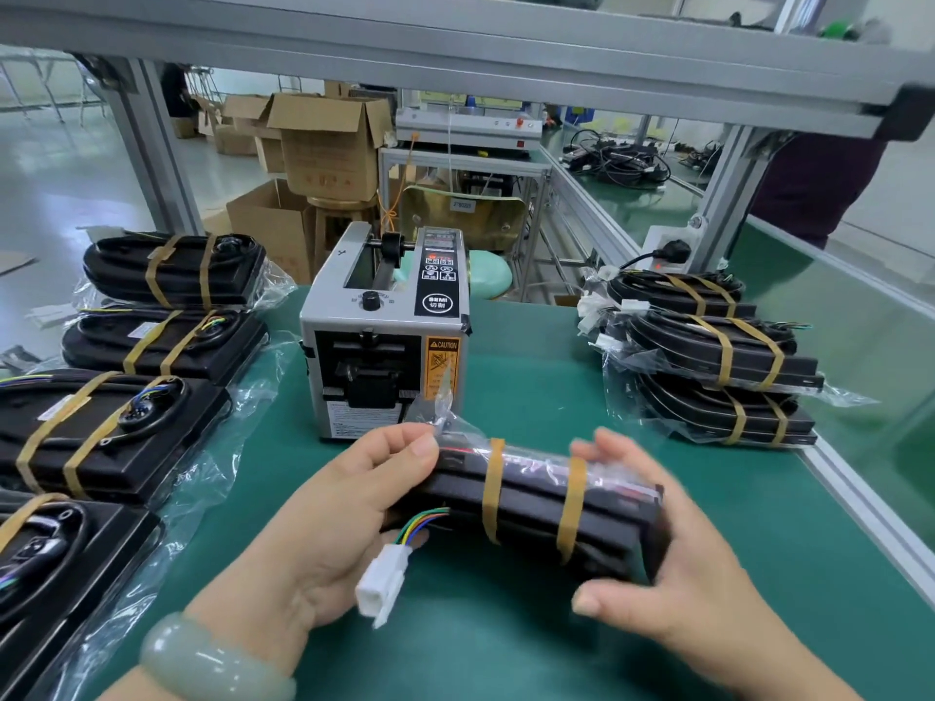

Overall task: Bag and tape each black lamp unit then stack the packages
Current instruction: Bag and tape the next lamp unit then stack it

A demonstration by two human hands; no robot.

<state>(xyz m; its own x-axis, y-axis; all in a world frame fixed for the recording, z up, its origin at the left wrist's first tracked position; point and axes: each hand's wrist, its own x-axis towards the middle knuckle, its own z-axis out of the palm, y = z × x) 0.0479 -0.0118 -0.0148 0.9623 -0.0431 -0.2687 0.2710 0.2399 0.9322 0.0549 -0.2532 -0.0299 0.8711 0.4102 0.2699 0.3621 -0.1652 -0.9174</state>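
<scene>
Lamp (531,503) looks stiff and hefty, its bag (444,421) slick; left hand (344,508) and right hand (678,564) clasp its ends.

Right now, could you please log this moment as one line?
phase: taping done, not stacked | left hand: grips bagged lamp unit | right hand: grips same unit | stack: right of tape dispenser

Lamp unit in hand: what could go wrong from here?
1. The connector hangs loose below the left hand; it may snag or strain its wires when the lamp unit is moved.
2. The right stack is three packages high and uneven; a fourth could slide off.
</scene>
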